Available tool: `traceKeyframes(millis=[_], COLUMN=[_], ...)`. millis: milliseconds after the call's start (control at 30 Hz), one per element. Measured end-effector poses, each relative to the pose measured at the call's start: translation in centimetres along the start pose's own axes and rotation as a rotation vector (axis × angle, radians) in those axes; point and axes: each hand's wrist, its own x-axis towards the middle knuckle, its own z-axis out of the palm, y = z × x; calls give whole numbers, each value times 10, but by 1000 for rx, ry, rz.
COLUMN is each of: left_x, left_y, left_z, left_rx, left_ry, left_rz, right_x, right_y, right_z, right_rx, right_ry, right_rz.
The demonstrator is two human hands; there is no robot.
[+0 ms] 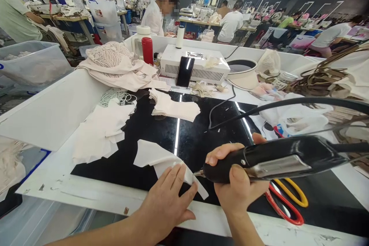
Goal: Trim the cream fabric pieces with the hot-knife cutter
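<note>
My left hand (173,196) lies with its fingers spread, pressing a cream fabric piece (152,153) onto the black glossy board (161,127). In my right hand (239,188) is a black corded hand tool (273,157) with a metal lever along its side. Its narrow metal tip points left and meets or nearly meets the fabric's edge beside my left fingertips; I cannot tell which. Part of the fabric is hidden under my left hand. A neat stack of cream fabric pieces (175,107) sits farther back on the board. To the left, more cut pieces (98,134) lie in a loose, overlapping pile.
Scissors with red and yellow handles (288,203) lie under my right forearm's side. A phone (185,71) leans against a white vented box (196,59). A red bottle (147,50) and bundled fabric (115,67) stand behind. The tool's cable (302,102) arches rightward. People work beyond.
</note>
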Motion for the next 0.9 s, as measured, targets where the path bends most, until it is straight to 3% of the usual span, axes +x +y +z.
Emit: traceKeyframes(millis=[300,633,900], left_x=[0,-3,-5], left_y=[-4,-16,-17], left_z=[1,-14,-13], left_rx=[-40,-116,-135], left_ry=[28,-19,-23], left_rz=[17,11,-9], right_x=[5,-3,1], right_y=[9,0,-2], right_z=[6,9,14], right_rx=[18,19,40], right_ry=[-23,-15,-2], right_rz=[5,17,4])
